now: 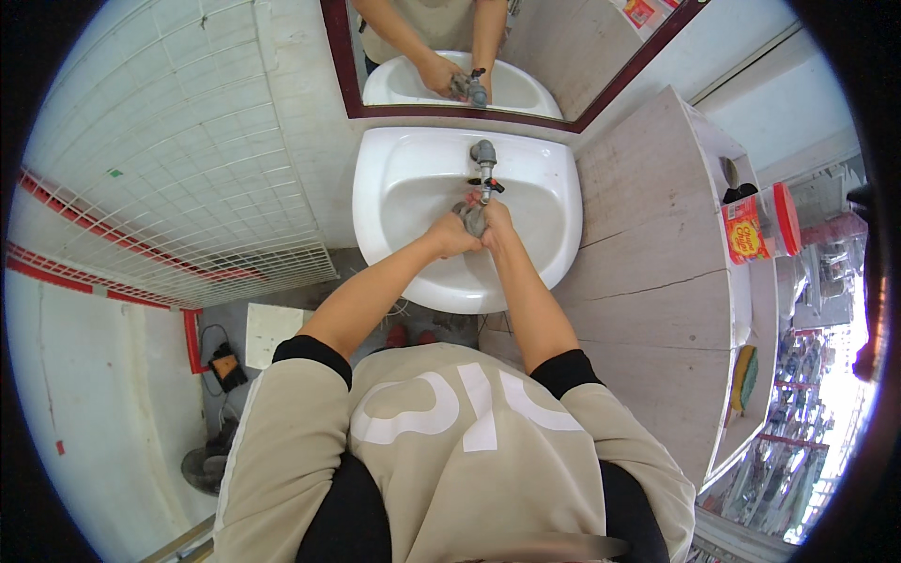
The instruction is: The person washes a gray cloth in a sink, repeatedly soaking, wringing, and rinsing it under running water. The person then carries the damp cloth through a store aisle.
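We see a crumpled, dark grey bundle, apparently cloth, pressed between the left hand and the right hand, over the white ceramic basin, just below the grey metal tap. The fingers of both curl around it, some hidden from us. We judge it light, soft, hardly fragile, perhaps slippery if wet; its bunched middle seems the surest place to hold.

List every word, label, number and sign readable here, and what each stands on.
Beige shirt: large white lettering; I don't copy it.
Red-lidded container: red-and-yellow label, printing not copied either.
Mirror: small red reflection at upper right, unreadable.
Clutter at far right: too blurred to read.
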